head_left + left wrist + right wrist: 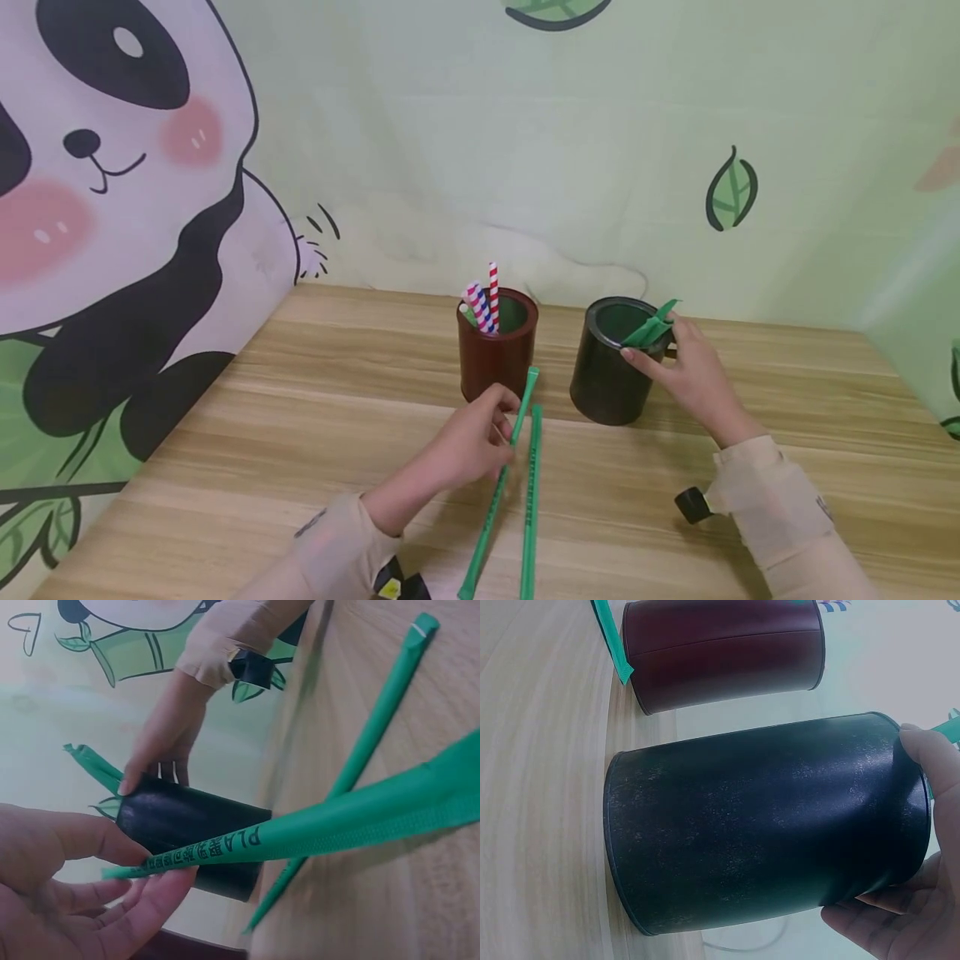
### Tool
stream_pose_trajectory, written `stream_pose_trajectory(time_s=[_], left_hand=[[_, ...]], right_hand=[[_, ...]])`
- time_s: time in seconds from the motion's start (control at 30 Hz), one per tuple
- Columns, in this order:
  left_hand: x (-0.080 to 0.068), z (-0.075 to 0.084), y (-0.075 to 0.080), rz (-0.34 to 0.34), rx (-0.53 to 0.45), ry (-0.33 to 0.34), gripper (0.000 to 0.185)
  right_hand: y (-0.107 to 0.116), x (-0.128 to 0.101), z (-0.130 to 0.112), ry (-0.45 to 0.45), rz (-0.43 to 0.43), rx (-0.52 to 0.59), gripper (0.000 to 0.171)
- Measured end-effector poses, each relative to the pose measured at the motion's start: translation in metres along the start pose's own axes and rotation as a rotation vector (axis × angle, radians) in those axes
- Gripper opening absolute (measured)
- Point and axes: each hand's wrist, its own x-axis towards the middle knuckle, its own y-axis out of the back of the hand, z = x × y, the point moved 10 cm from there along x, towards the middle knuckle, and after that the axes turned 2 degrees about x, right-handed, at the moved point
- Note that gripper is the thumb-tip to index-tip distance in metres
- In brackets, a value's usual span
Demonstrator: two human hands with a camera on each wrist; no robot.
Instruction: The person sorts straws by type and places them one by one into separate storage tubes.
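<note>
My left hand [508, 429] pinches a long green wrapped straw [497, 492] between thumb and fingers, its far end raised toward the brown cup [495, 362]. The left wrist view shows that straw [337, 817] printed "PLA" in my fingertips [142, 862]. A second green straw [531, 500] lies flat on the table beside it. My right hand [648, 346] grips the rim of the black cup [603, 383], where green straws [662, 319] poke out. In the right wrist view my thumb [924, 772] rests on the black cup [765, 832].
The brown cup holds red-and-white and blue-and-white striped straws [486, 304]. The two cups stand side by side at the back of the wooden table [262, 433]. A panda-and-leaf backdrop [112, 208] closes off the left and rear sides.
</note>
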Motion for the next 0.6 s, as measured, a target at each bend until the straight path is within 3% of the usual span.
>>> stream_pose_trajectory(time_s=[0.4, 0.6], left_hand=[[0.004, 0.034, 0.016, 0.047, 0.049, -0.121, 0.044], [0.008, 0.054, 0.025, 0.049, 0.020, -0.171, 0.047]], right_hand=[[-0.003, 0.000, 0.000, -0.002, -0.010, 0.010, 0.083], [-0.002, 0.000, 0.000, 0.001, -0.012, 0.011, 0.083]])
